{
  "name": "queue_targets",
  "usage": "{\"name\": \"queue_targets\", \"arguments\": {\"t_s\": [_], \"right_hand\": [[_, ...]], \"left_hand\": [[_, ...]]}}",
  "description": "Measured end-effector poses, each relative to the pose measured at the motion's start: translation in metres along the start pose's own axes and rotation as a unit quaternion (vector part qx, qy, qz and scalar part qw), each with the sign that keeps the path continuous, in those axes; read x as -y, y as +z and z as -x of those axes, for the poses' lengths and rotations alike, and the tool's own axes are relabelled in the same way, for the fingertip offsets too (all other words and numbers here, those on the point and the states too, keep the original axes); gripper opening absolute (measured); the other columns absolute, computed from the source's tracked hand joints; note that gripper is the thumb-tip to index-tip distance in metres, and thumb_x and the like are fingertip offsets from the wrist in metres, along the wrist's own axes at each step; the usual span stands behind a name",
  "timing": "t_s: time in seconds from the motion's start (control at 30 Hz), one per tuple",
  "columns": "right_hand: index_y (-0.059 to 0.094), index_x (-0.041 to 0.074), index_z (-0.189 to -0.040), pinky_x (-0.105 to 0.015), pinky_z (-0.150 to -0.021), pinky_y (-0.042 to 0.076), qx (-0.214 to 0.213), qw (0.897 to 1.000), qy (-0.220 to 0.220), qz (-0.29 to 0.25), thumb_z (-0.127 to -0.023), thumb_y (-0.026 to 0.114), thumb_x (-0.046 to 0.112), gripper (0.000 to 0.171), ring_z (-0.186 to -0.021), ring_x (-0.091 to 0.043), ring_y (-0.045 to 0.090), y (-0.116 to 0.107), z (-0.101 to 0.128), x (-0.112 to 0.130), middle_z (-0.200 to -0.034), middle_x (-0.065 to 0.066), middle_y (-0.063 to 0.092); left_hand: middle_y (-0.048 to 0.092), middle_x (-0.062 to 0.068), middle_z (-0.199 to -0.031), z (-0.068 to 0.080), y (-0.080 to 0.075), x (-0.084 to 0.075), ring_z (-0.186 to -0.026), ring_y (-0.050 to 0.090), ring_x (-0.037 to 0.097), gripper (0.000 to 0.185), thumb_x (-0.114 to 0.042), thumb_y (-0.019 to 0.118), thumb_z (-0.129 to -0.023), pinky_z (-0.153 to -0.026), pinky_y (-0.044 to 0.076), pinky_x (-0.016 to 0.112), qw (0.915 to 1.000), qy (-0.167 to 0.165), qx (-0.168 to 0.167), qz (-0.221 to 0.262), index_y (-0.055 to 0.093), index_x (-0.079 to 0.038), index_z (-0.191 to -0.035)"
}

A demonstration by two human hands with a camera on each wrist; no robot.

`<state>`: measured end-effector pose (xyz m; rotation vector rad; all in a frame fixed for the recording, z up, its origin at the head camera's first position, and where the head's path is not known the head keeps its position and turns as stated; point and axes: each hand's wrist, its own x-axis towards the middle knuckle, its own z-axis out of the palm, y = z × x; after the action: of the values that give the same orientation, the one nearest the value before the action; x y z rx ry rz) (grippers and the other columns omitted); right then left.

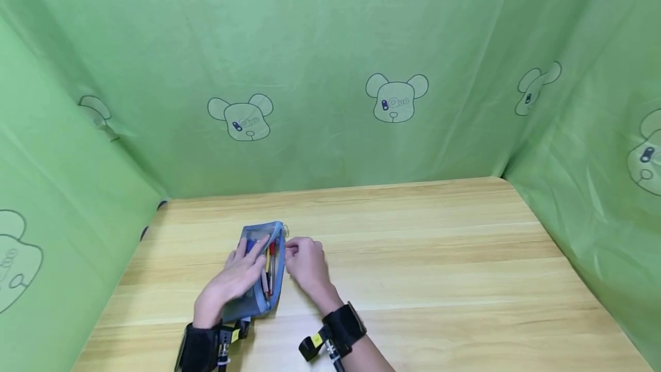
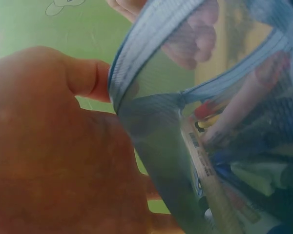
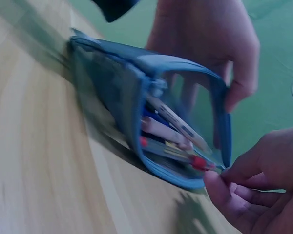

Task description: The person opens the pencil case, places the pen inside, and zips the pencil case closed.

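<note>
The left hand (image 1: pixel 233 280) grips the open pencil case (image 1: pixel 260 271); the right hand (image 1: pixel 306 263) pinches its far corner. Bare table (image 1: pixel 439 280) spreads rightward. The pens (image 3: pixel 173 131) inside are blurred.

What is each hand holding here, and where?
Left hand holds the blue mesh pencil pouch by its upper side; right hand pinches its zip end.

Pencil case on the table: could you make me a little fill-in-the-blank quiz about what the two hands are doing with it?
1. The pencil case lies on a ____ table.
2. The left hand rests on the case, and its mouth is ____.
3. The right hand pinches the case at its ____ end.
4. Inside the case are several ____.

Missing words: wooden; open; far; pens
</note>
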<state>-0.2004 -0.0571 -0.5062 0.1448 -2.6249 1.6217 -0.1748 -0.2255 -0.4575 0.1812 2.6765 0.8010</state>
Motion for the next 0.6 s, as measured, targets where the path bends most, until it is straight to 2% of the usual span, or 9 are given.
{"name": "queue_targets", "arguments": {"t_s": [0.13,0.23,0.4,0.5,0.6], "right_hand": [[0.075,-0.003,-0.11,-0.021,-0.047,0.054,-0.009,0.998,0.018,-0.052,-0.091,0.067,-0.001,0.021,-0.052,-0.005,0.062,-0.01,0.003,-0.008,-0.075,0.001,0.071],[0.075,-0.003,-0.111,-0.021,-0.05,0.055,-0.016,0.998,0.017,-0.065,-0.092,0.067,0.0,0.021,-0.052,-0.005,0.063,-0.014,0.004,-0.012,-0.076,-0.001,0.073],[0.077,0.002,-0.109,-0.022,-0.055,0.054,-0.043,0.999,-0.019,-0.024,-0.09,0.068,0.002,0.021,-0.057,-0.004,0.062,-0.019,0.0,-0.015,-0.073,0.003,0.071],[0.077,0.004,-0.109,-0.024,-0.063,0.057,-0.059,0.997,-0.042,-0.004,-0.089,0.071,0.003,0.02,-0.068,-0.008,0.066,-0.021,-0.006,-0.015,-0.079,0.002,0.071],[0.075,0.004,-0.111,-0.026,-0.075,0.059,-0.058,0.997,-0.056,-0.001,-0.089,0.074,0.003,0.022,-0.081,-0.014,0.07,-0.02,-0.014,-0.017,-0.09,-0.002,0.073]], "left_hand": [[-0.002,0.036,-0.164,0.0,0.004,-0.002,-0.151,-0.006,0.052,0.058,-0.03,0.029,-0.11,-0.119,-0.001,0.072,0.9999,0.01,-0.006,-0.006,0.019,-0.012,-0.165],[0.003,0.036,-0.164,-0.001,0.004,-0.002,-0.152,-0.007,0.05,0.058,-0.028,0.03,-0.11,-0.121,-0.005,0.068,0.9997,0.021,-0.011,-0.01,0.021,-0.01,-0.165],[0.003,0.035,-0.164,-0.003,0.004,-0.004,-0.152,-0.008,0.05,0.059,-0.029,0.029,-0.11,-0.121,-0.007,0.066,0.9994,0.028,-0.019,-0.008,0.018,-0.01,-0.165],[0.0,0.034,-0.165,-0.005,0.002,-0.005,-0.153,-0.009,0.048,0.059,-0.035,0.025,-0.112,-0.121,-0.008,0.065,0.9993,0.029,-0.021,-0.011,0.014,-0.014,-0.166],[0.0,0.033,-0.165,-0.006,0.001,-0.005,-0.152,-0.006,0.052,0.059,-0.041,0.022,-0.113,-0.117,-0.002,0.073,0.9985,0.034,-0.041,-0.007,0.015,-0.016,-0.166]]}}
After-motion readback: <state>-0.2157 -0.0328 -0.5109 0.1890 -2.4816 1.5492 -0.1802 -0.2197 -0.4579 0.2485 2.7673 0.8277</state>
